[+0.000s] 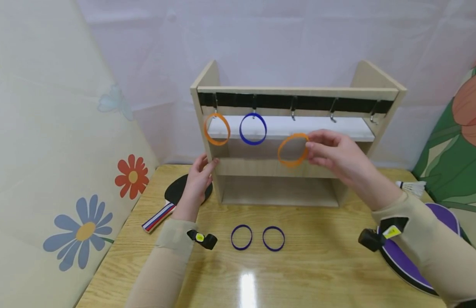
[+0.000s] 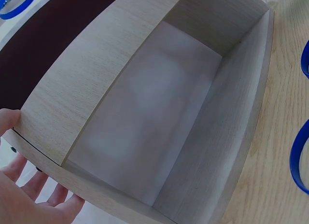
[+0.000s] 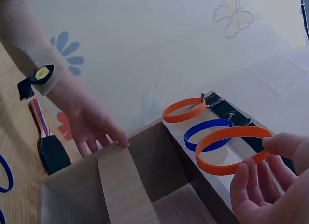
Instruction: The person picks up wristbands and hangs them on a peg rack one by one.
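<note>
My right hand [image 1: 334, 152] pinches an orange silicone wristband [image 1: 292, 164] between thumb and fingers, in front of the small wooden shelf [image 1: 253, 167]. The held band hangs below the middle hook [image 1: 293, 114] and apart from it. Another orange wristband [image 1: 206, 130] hangs from the leftmost hook, and a blue wristband [image 1: 253, 143] from the second. With my left hand [image 1: 195, 182] I grip the shelf's left side panel; in the left wrist view the thumb [image 2: 8, 119] lies on the front edge and the fingers against the outer side.
Two dark blue wristbands [image 1: 232, 236] lie on the wooden table before the shelf. Left of it rests a black table tennis paddle [image 1: 176, 188]. At the right are a shuttlecock [image 1: 413, 187] and a purple paddle-like disc [image 1: 401, 256]. Two more hooks [image 1: 333, 115] hold no band.
</note>
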Available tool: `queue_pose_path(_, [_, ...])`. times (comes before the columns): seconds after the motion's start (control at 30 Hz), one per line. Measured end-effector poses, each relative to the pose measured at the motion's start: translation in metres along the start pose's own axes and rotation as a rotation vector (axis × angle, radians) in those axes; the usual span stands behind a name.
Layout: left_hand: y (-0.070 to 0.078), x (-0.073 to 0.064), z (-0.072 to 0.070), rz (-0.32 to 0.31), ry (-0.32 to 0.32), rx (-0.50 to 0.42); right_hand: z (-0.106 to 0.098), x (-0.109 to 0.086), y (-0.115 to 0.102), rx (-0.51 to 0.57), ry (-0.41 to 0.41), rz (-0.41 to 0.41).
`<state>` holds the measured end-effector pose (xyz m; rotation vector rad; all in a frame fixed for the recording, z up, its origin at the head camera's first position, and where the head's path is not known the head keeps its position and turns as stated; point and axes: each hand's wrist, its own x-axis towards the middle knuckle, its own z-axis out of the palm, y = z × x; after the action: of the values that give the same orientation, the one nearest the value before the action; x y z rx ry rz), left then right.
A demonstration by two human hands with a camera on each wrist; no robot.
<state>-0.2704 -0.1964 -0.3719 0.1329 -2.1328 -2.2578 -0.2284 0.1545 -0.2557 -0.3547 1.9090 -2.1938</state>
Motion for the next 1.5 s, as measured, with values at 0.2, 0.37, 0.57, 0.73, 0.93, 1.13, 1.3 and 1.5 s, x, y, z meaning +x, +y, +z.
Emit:
queue_pose_path(0.2, [0.000, 0.000, 0.000, 0.003, -0.002, 0.006, 0.007, 0.004, -0.006, 0.060, 0.055, -0.014])
queue_pose_path(0.37, [-0.002, 0.001, 0.000, 0.001, 0.001, 0.008, 0.011, 0.008, -0.007, 0.153, 0.090, -0.034])
queue_pose_path(0.57, [-0.002, 0.002, -0.001, 0.004, 0.005, 0.011, 0.016, 0.014, -0.005, 0.231, 0.126, -0.070])
queue_pose_path(0.73, [-0.002, 0.002, -0.001, 0.007, 0.010, 0.007, 0.019, 0.021, -0.002, 0.273, 0.151, -0.092])
queue_pose_path(0.93, [-0.003, 0.003, 0.000, 0.009, 0.012, 0.002, 0.018, 0.027, 0.002, 0.331, 0.160, -0.099])
queue_pose_path(1.13, [-0.003, 0.002, 0.001, 0.016, 0.011, 0.002, 0.016, 0.028, 0.003, 0.312, 0.182, -0.102])
queue_pose_path(1.3, [-0.002, 0.001, 0.001, 0.019, 0.007, 0.001, 0.015, 0.029, 0.005, 0.269, 0.195, -0.090])
queue_pose_path(1.5, [-0.003, 0.002, 0.000, 0.012, 0.004, 0.010, 0.015, 0.030, 0.008, 0.226, 0.202, -0.086])
